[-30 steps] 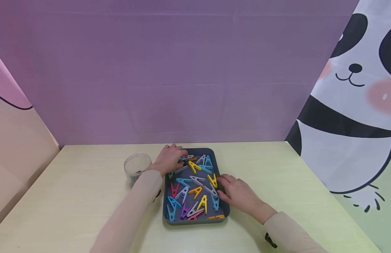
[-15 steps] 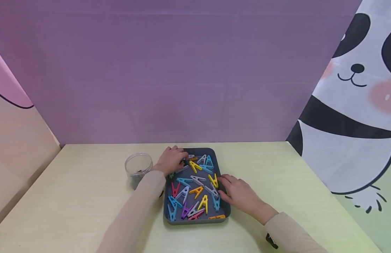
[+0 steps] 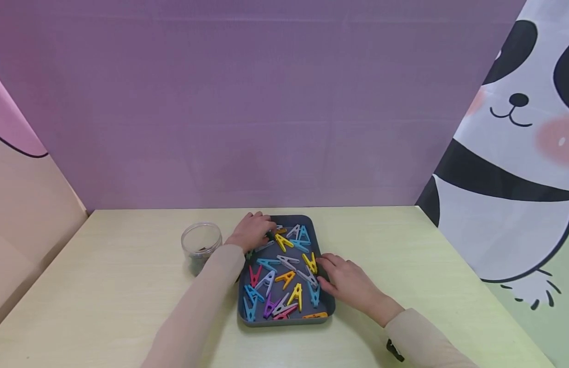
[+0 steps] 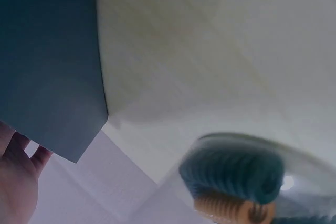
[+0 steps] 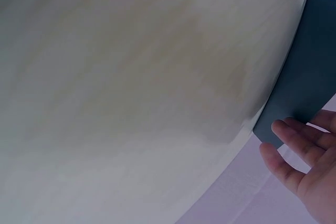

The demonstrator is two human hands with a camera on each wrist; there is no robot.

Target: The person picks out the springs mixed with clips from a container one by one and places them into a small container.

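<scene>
A dark grey tray (image 3: 286,323) holds several plastic clothespins in yellow, blue, purple, pink, orange and pale grey, such as a yellow clothespin (image 3: 295,296). At its far left corner my left hand (image 3: 251,231) reaches over the rim, fingertips down inside. Something dark shows by those fingertips; whether they pinch it is hidden. My right hand (image 3: 350,283) rests against the tray's right side, its fingers loosely bent over the rim near a yellow clothespin. In the right wrist view, the right hand's fingers (image 5: 299,142) lie along the tray's outer wall (image 5: 299,82).
A clear round jar (image 3: 187,245) stands left of the tray, close to my left forearm. Ribbed dark green and orange items (image 4: 233,174) lie in it. The pale wooden table (image 3: 105,286) ends at a purple backdrop (image 3: 247,112).
My left hand has shifted slightly to the right at the tray's corner. A blue clothespin by its fingertips a second ago no longer shows; something dark shows there. The right hand stays put.
</scene>
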